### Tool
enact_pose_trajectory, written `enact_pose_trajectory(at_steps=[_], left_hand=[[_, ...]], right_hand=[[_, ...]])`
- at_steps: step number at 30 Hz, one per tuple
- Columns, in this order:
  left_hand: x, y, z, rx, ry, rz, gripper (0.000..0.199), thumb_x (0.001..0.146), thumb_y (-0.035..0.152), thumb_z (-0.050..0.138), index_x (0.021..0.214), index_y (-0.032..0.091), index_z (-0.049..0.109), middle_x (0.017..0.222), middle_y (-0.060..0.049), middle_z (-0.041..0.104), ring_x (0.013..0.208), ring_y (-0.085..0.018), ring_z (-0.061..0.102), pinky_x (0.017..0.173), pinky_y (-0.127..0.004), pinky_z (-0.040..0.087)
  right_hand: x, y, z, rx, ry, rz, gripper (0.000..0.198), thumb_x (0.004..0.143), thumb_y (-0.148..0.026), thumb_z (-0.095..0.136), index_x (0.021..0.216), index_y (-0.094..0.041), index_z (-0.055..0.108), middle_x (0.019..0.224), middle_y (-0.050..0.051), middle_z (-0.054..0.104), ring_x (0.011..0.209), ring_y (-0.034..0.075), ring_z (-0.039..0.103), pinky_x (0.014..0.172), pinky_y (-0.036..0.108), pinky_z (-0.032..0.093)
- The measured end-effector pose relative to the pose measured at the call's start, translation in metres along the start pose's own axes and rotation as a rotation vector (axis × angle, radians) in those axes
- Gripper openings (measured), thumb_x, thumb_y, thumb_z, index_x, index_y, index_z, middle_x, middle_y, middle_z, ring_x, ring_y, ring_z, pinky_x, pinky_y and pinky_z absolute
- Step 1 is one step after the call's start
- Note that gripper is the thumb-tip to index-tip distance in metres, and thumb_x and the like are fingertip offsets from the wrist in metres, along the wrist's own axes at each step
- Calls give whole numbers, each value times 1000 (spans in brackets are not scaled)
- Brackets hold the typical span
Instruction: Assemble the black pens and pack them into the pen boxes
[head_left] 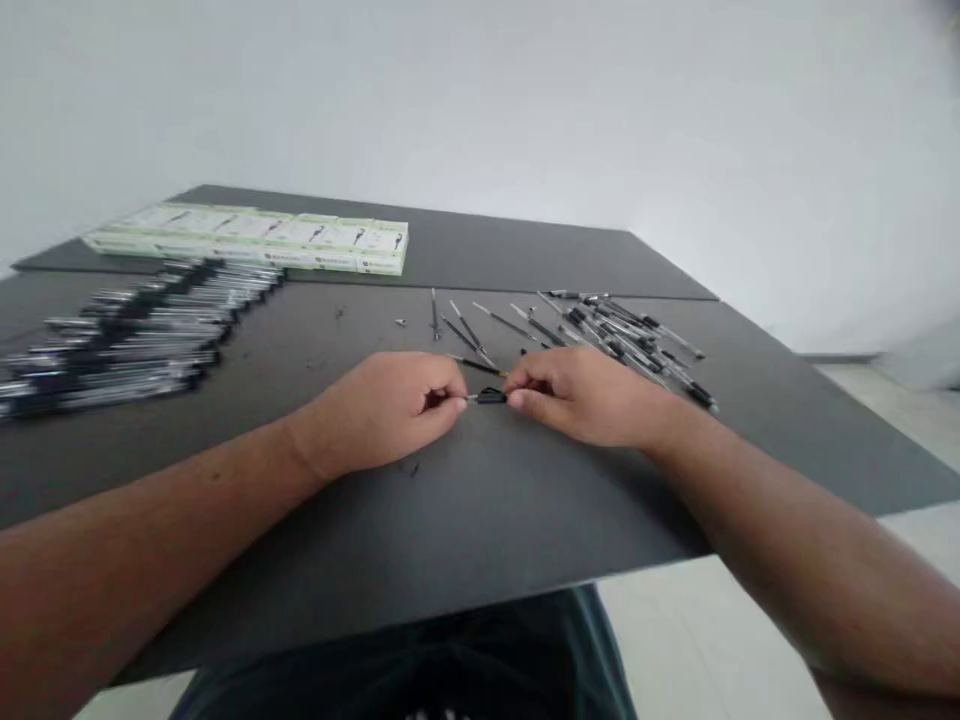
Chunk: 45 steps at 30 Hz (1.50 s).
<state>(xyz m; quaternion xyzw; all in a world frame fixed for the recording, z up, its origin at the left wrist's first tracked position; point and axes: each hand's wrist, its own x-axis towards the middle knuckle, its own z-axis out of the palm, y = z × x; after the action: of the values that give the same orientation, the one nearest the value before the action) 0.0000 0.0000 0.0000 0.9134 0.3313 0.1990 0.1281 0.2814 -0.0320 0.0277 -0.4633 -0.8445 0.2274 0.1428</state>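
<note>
While left hand (394, 408) pinches one end of a black pen part (491, 397), right hand (596, 395) pinches the other; pens (637, 343) lie far right.

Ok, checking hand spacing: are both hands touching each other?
Apart. The head view shows a black pen piece in the gap between the left hand and right hand.

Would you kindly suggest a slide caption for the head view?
Left hand and right hand hold a small dark piece, scattered pens beyond.
</note>
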Motion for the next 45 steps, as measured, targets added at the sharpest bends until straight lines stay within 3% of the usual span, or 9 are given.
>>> enact_pose_trajectory(at_steps=[7,13,16,22,26,32,35,40,45], left_hand=[[-1,3,1,1,-1,13,22,98,34,57,89,24,75,80,0,76,74,-20,69,70,-32,43],[0,4,0,1,-16,-7,22,98,35,57,88,24,74,78,0,75,72,-19,68,70,-32,43],[0,3,1,8,-22,-10,22,98,35,57,89,25,74,79,0,75,72,-20,68,72,-32,43],[0,3,1,20,-30,-10,22,99,36,57,91,25,74,78,0,74,72,-20,68,73,-32,45],[0,2,1,16,-27,0,23,99,36,57,90,25,74,80,-1,75,74,-20,69,73,-32,44],[-1,2,1,7,-28,-5,23,98,36,56,89,25,73,79,0,75,72,-20,68,72,-32,44],[-1,2,1,4,-31,-2,22,98,36,57,89,25,74,79,0,75,72,-20,68,71,-32,43],[0,3,1,13,-35,-14,22,98,36,57,90,25,73,78,0,74,71,-20,68,72,-32,44],[0,2,1,13,-39,-12,22,99,37,57,90,25,74,79,0,76,72,-20,69,71,-32,44]], right_hand=[[1,-2,-2,-96,-42,-65,19,109,-28,62,100,-20,76,88,4,76,78,17,66,73,30,41],[0,-2,-2,-41,-22,-25,10,102,-29,71,105,-20,75,86,1,76,74,16,65,70,28,41],[1,-2,-2,-105,-52,-94,22,110,-29,60,97,-19,75,88,4,76,78,17,65,74,30,41],[1,-1,-2,-41,-22,-32,10,103,-29,71,104,-20,76,88,2,77,76,17,65,71,29,41],[1,-1,-2,-99,-56,-92,22,110,-30,60,98,-19,75,88,4,77,77,17,65,73,30,41],[1,0,-1,-53,-32,-49,10,103,-28,70,103,-19,75,85,2,75,73,16,64,70,29,40],[1,0,-1,-101,-50,-106,21,109,-29,60,97,-19,75,88,5,77,78,18,65,73,30,41],[1,-1,-1,-29,-25,-15,11,102,-29,72,106,-20,76,87,1,77,74,16,65,70,29,41],[1,-3,-1,-88,-57,-58,19,108,-30,62,101,-19,77,89,4,78,77,17,65,72,30,41]])
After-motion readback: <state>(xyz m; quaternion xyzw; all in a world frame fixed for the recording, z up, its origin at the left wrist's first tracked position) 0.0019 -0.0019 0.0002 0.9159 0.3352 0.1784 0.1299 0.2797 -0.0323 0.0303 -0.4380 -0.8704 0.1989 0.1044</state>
